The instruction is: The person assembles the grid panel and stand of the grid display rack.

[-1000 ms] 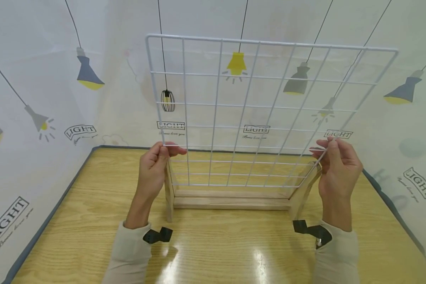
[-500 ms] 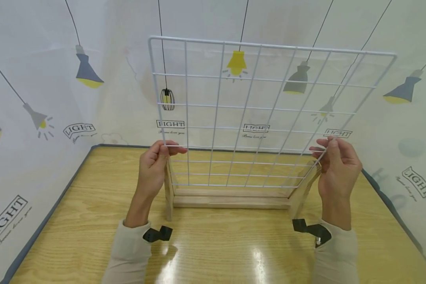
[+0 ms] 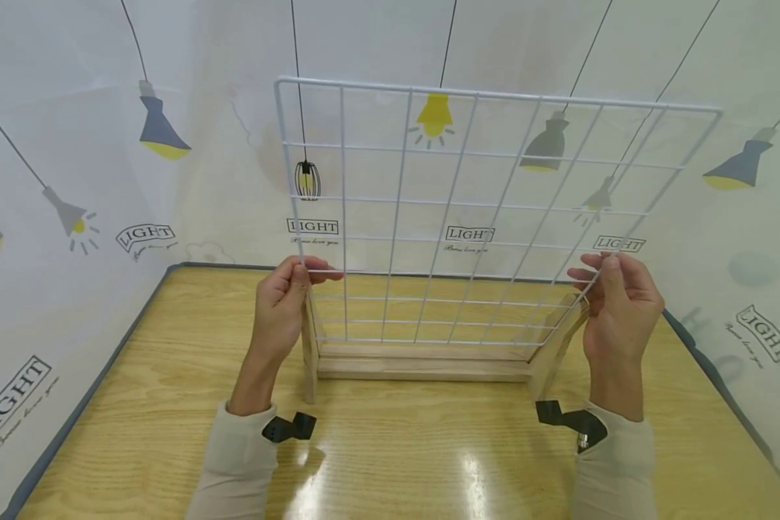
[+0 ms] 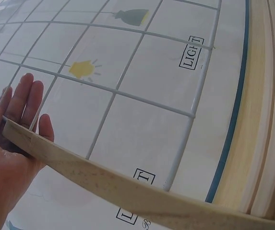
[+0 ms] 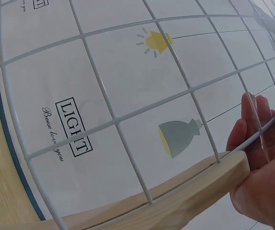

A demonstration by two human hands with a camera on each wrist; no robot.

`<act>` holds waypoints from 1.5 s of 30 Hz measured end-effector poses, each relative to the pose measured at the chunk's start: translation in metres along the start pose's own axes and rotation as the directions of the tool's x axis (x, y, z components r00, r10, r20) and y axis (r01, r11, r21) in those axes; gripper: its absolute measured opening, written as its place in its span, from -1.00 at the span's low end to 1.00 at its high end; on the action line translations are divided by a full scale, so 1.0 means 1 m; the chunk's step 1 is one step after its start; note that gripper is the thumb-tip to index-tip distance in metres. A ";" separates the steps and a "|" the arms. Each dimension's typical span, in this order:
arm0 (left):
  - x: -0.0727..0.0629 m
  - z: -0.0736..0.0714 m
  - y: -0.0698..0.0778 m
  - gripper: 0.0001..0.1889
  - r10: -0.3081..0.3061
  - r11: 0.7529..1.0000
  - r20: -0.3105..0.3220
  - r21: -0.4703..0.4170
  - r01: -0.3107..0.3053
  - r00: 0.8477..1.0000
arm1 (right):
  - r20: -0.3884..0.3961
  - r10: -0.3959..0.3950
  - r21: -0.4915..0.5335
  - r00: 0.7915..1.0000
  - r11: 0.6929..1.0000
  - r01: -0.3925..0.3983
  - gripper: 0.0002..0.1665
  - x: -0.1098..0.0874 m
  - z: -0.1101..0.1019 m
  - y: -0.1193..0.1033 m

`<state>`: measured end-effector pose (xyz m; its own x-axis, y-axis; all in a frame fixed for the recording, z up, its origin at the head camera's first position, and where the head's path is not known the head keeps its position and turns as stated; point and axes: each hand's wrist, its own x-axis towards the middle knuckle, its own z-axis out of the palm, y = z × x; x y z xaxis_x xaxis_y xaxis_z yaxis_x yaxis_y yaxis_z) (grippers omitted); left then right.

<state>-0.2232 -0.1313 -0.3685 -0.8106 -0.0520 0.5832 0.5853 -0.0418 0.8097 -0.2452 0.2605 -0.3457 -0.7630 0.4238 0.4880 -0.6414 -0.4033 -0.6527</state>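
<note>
A white wire grid panel (image 3: 474, 94) leans above a wooden stand (image 3: 422, 370) with two upright side pieces and a low double crossbar. My left hand (image 3: 278, 310) pinches the panel's left edge wire between thumb and fingers, close to the top of the left side piece (image 4: 103, 179). On the opposite edge, my right hand (image 3: 619, 310) pinches the wire the same way, near the right side piece (image 5: 209, 191). The panel's lower edge sits between the side pieces, a little above the crossbar in the head view. The right wrist view shows the edge wire running along a slot in the wood.
The stand rests on a wood-grain table (image 3: 416, 440). White sheeting (image 3: 221, 180) printed with lamps and the word LIGHT rises behind the table and at both sides. Black camera mounts (image 3: 289, 428) sit at both wrists.
The panel's top edge has come down slightly in the head view, while its lower edge has barely moved. Both hands keep their hold at nearly the same spots.
</note>
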 end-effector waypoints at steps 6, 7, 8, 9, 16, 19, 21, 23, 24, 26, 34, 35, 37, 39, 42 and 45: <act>0.000 0.000 0.000 -0.63 0.019 1.000 0.010 0.011 -0.019 1.000 | 0.002 0.036 0.050 0.999 0.998 -0.036 -0.76 -0.002 0.000 -0.003; 0.000 0.000 0.000 -0.63 0.021 1.000 0.012 0.014 -0.021 1.000 | 0.002 0.038 0.046 0.999 0.998 -0.038 -0.76 -0.002 0.001 -0.003; 0.000 0.000 0.000 -0.63 0.023 1.000 0.014 0.017 -0.023 1.000 | 0.001 0.038 0.039 0.999 0.998 -0.038 -0.75 -0.002 0.001 -0.003; 0.000 0.000 0.000 -0.63 0.024 0.999 0.015 0.021 -0.025 1.000 | 0.000 0.038 0.033 0.999 0.999 -0.038 -0.75 -0.002 0.001 -0.003; 0.000 0.000 0.000 -0.63 0.021 0.999 0.015 0.024 -0.021 1.000 | -0.004 0.026 -0.010 1.000 1.000 -0.026 -0.71 -0.001 0.001 -0.003; 0.000 0.000 0.000 -0.62 0.019 1.000 0.012 0.019 -0.019 1.000 | -0.002 0.022 -0.022 1.000 1.000 -0.022 -0.68 -0.001 0.001 -0.003; 0.000 0.000 0.000 -0.62 0.018 1.000 0.010 0.017 -0.019 1.000 | -0.005 0.027 -0.009 1.000 1.000 -0.027 -0.66 -0.001 0.001 -0.003; 0.000 0.000 0.000 -0.62 0.018 1.000 0.010 0.013 -0.018 1.000 | -0.002 0.027 -0.008 1.000 1.000 -0.027 -0.63 -0.001 0.001 -0.003; 0.000 0.000 0.000 -0.62 0.017 1.000 0.009 0.013 -0.017 1.000 | -0.001 0.028 -0.005 1.000 1.000 -0.028 -0.63 -0.001 0.000 -0.003; 0.000 0.000 0.000 -0.61 0.015 1.000 0.009 0.013 -0.015 1.000 | 0.004 0.030 0.011 1.000 0.999 -0.030 -0.64 -0.001 0.000 -0.003; 0.000 0.000 0.000 -0.61 -0.002 1.000 0.009 0.011 0.002 1.000 | 0.022 0.005 0.023 1.000 1.000 -0.005 -0.72 -0.001 0.000 -0.001; 0.000 -0.001 0.000 -0.61 -0.004 1.000 0.009 0.011 0.003 1.000 | 0.022 -0.005 0.005 1.000 1.000 0.005 -0.72 -0.001 0.000 -0.001; 0.000 -0.001 0.000 -0.61 -0.009 1.000 0.009 0.008 0.009 1.000 | 0.018 -0.020 -0.016 1.000 1.000 0.021 -0.70 0.000 0.000 0.000; 0.000 -0.001 0.001 -0.61 -0.014 1.000 0.009 0.005 0.014 1.000 | 0.018 -0.029 -0.035 0.999 0.999 0.029 -0.67 0.000 0.000 0.000; 0.000 -0.001 0.001 -0.61 -0.015 1.000 0.008 0.000 0.015 1.000 | 0.021 -0.008 -0.003 1.000 1.000 0.008 -0.64 -0.001 0.000 -0.001; 0.000 0.000 0.001 -0.61 -0.007 1.000 0.009 -0.008 0.007 1.000 | 0.029 0.021 0.043 0.999 0.999 -0.022 -0.64 -0.001 0.000 -0.003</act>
<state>-0.2226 -0.1319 -0.3682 -0.8146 -0.0428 0.5785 0.5800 -0.0504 0.8130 -0.2426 0.2610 -0.3445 -0.7781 0.3920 0.4908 -0.6274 -0.4472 -0.6374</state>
